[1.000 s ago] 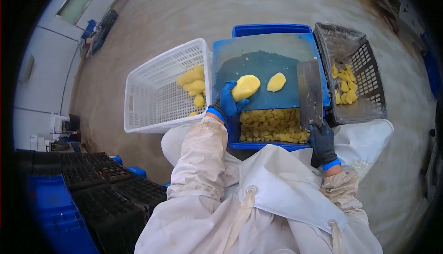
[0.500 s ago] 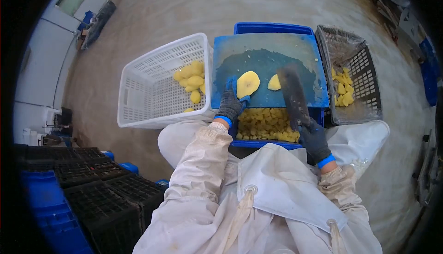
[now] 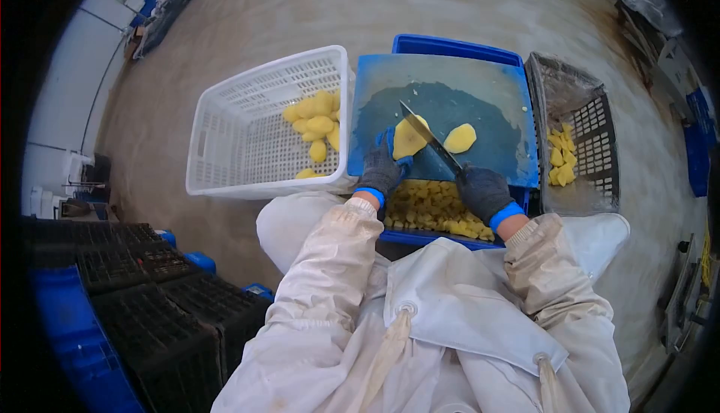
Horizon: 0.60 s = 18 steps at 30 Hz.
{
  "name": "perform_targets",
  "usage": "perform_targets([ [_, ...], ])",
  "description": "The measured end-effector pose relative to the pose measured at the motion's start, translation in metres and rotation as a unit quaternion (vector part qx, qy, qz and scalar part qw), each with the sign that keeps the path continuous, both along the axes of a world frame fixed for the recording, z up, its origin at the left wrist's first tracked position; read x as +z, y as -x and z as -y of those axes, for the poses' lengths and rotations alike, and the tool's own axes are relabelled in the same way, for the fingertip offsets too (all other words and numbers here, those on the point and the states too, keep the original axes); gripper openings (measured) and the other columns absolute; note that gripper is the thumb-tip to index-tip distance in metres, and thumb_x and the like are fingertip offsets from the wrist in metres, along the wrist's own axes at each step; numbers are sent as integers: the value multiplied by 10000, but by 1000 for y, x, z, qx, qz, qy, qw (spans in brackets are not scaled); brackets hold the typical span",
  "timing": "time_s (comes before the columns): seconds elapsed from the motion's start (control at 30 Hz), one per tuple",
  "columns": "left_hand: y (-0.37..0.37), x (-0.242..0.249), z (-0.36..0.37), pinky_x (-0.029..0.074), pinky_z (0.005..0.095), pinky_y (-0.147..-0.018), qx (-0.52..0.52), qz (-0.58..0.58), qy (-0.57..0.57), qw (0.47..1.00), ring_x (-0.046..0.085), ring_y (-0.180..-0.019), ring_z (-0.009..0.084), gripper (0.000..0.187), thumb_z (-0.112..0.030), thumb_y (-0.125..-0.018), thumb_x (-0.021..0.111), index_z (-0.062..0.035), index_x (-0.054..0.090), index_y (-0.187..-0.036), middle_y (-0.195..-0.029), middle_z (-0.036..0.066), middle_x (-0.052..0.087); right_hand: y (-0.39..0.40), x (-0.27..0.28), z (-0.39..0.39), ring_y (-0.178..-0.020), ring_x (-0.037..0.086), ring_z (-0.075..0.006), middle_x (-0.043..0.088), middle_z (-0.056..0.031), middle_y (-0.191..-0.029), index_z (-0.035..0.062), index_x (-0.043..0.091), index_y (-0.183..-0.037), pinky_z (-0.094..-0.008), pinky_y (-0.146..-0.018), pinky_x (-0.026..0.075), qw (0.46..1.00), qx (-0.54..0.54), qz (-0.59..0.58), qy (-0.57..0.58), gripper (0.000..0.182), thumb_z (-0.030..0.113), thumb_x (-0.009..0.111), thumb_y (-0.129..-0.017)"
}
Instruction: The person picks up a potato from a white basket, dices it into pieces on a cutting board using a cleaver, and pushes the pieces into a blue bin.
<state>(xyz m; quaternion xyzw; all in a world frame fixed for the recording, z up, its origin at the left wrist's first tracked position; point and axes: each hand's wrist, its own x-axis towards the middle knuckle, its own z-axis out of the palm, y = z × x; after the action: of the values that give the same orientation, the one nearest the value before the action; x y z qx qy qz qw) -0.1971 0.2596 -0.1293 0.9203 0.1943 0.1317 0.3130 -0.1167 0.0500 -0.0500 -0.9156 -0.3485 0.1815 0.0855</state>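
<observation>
Potato half [image 3: 409, 139] partly hidden under left hand's [image 3: 381, 167] grip, knife [image 3: 429, 137] handle buried in right hand's [image 3: 482, 192] grip.

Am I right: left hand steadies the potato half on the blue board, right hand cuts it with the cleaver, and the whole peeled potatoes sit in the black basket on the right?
Not quite. The left hand steadies the potato half on the blue board and the right hand cuts with the cleaver, but the whole peeled potatoes sit in the white basket on the left. The head view shows it; the black basket holds smaller cut pieces.
</observation>
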Motion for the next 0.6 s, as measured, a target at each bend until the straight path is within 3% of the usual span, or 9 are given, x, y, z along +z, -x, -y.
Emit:
perform_targets([
  [0.13,-7,0,-3,365,445,-966,-3,-32,-14,999,416,-1156,405,756,-295,-710,670,-40,318,-1329,-1265,249,413,-1,-7,-3,-802,620,-359,636,-194,-851,39,616,-906,-454,-725,483,1000,6,-12,-10,226,178,456,-828],
  [0.2,-9,-4,-1,356,447,-977,-13,-31,-32,999,391,-1182,404,776,-298,-716,646,-41,279,-1350,-1277,261,398,-11,-26,-7,-830,619,-358,632,-207,-893,39,634,-902,-451,-744,482,996,64,15,-51,232,167,461,-817],
  [0.23,-11,-4,0,351,442,-985,0,-83,-64,994,386,-1190,401,777,-289,-717,644,-39,273,-1353,-1294,255,384,-8,-23,-9,-830,619,-358,632,-207,-893,39,634,-902,-451,-744,482,996,64,22,-60,232,167,461,-817],
  [0.33,-18,9,-5,341,441,-994,-14,-111,-90,990,389,-1187,399,752,-283,-723,641,-61,291,-1350,-1302,239,382,-8,-15,-8,-850,620,-354,631,-216,-917,36,651,-903,-446,-758,481,999,-9,0,-32,249,158,453,-812],
  [0.4,-14,16,-10,337,445,-993,-43,-97,-77,991,397,-1174,401,728,-286,-727,640,-85,314,-1346,-1291,229,395,-9,-10,2,-878,608,-366,628,-222,-934,12,632,-959,-433,-781,470,991,-70,-102,-43,326,269,506,-803],
  [0.47,-25,28,-21,308,424,-1022,-169,-134,-137,967,358,-1216,389,713,-284,-729,628,-122,322,-1351,-1324,187,387,-14,-1,13,-870,609,-373,637,-217,-908,14,615,-1028,-425,-769,467,968,-149,-182,-91,414,350,549,-794],
  [0.5,-28,29,-20,308,424,-1022,-174,-133,-134,966,358,-1216,389,713,-284,-729,628,-122,322,-1351,-1324,187,387,-8,-3,23,-870,609,-373,637,-217,-908,14,615,-1028,-425,-769,467,967,-154,-181,-89,414,350,549,-794],
  [0.57,-35,29,-23,290,412,-1037,-222,-154,-365,891,324,-1252,364,708,-257,-721,635,-141,333,-1351,-1357,150,370,0,-8,41,-789,621,-364,634,-208,-768,35,645,-902,-450,-717,479,975,-141,-60,-162,349,331,481,-815],
  [0.6,-35,5,-29,289,411,-1035,-171,-52,-375,910,345,-1236,355,696,-248,-710,652,-146,359,-1333,-1340,155,390,-2,-21,49,-764,615,-373,627,-202,-732,41,633,-907,-466,-696,476,974,-128,-34,-181,360,358,480,-829],
])
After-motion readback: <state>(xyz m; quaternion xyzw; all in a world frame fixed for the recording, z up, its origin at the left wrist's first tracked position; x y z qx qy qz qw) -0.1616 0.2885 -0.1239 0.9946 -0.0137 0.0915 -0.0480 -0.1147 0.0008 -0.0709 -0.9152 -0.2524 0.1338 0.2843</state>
